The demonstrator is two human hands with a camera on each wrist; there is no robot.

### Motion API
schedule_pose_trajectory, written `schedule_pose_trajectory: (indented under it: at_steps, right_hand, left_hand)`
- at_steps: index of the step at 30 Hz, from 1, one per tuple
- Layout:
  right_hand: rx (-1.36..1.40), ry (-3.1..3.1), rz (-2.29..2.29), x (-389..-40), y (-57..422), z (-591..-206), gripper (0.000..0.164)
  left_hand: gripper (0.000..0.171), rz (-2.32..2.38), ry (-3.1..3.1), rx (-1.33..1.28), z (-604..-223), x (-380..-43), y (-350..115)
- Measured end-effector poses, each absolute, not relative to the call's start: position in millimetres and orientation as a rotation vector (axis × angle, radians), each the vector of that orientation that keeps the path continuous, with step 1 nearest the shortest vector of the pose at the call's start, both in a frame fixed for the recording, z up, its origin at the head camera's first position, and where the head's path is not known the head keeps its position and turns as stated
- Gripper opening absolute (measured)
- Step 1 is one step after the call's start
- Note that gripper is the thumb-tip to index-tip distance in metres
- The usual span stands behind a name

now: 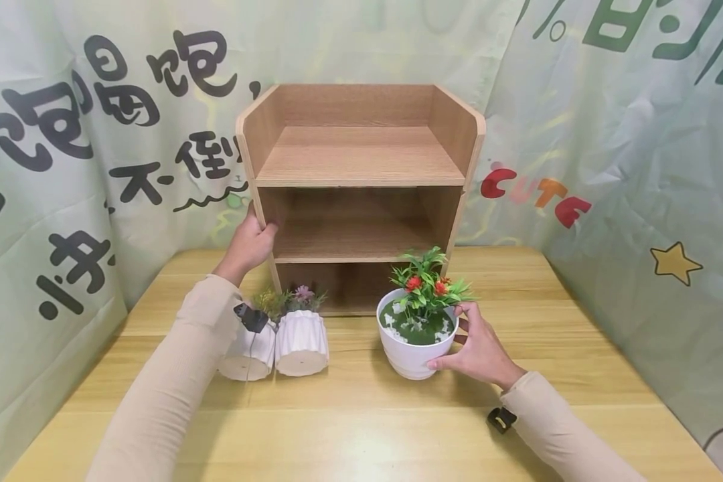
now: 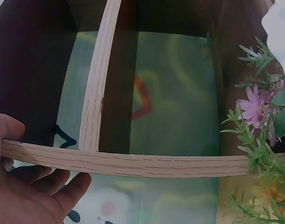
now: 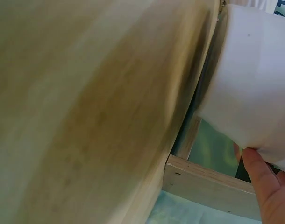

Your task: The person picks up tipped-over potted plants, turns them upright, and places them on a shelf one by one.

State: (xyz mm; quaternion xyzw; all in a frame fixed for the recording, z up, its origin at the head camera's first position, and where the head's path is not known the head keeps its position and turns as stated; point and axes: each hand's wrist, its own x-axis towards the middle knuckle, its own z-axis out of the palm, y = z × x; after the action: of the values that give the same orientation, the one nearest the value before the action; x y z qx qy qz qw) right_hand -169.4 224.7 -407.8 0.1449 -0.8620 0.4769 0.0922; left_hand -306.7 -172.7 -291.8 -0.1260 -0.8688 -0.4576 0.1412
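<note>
A three-tier wooden shelf (image 1: 361, 155) stands upright at the back of the table. My left hand (image 1: 248, 244) grips the edge of its left side panel, with the thumb (image 2: 10, 127) inside and the other fingers outside. At the shelf's front right, my right hand (image 1: 482, 348) holds a round white flowerpot (image 1: 411, 360), fingers at the right rim and thumb low on its wall. Green leaves and red flowers (image 1: 424, 284) fill this pot. Whether its base touches the table, I cannot tell.
Two fluted white pots, a right one (image 1: 301, 343) with a purple flower and a left one (image 1: 247, 361) with yellowish sprigs, sit beneath my left forearm. The wooden table (image 1: 361, 435) runs back to a printed fabric backdrop (image 1: 608, 167).
</note>
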Motion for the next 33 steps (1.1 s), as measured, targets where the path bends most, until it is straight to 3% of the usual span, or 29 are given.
schedule_pose_trajectory:
  at_steps: [7, 33]
  right_hand:
    - [0.434, -2.594, 1.208, -171.3, 226.4, -409.5, 0.093]
    - [0.483, -2.632, 1.169, -175.7, 226.0, -411.6, 0.09]
  left_hand:
    - [0.053, -1.326, -2.504, -0.369, -293.0, -308.0, -172.8]
    - [0.053, -1.308, -2.508, -0.375, -293.3, -307.7, -173.1]
